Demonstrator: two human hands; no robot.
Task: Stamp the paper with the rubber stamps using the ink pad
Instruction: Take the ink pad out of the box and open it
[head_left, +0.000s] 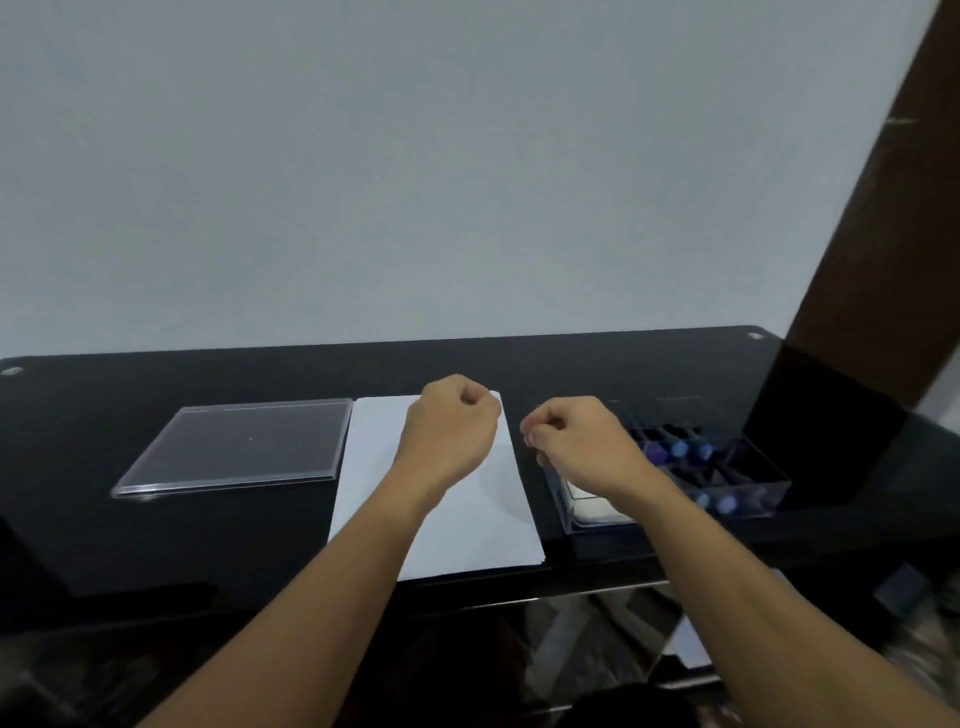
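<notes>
White rectangular paper sheet (478, 530), flat at the middle of the black table (104, 545), beneath left hand (449, 431), grip curled together on nothing; right hand (584, 444), grip curled, contents not discernible, over clear plastic compartment box (763, 491) of blue-topped stamps (678, 449); clear flat plastic tray (239, 447) just left of the sheet.

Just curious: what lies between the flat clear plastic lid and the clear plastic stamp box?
In the head view, a white rectangular paper sheet lies there, the left hand over it.
</notes>
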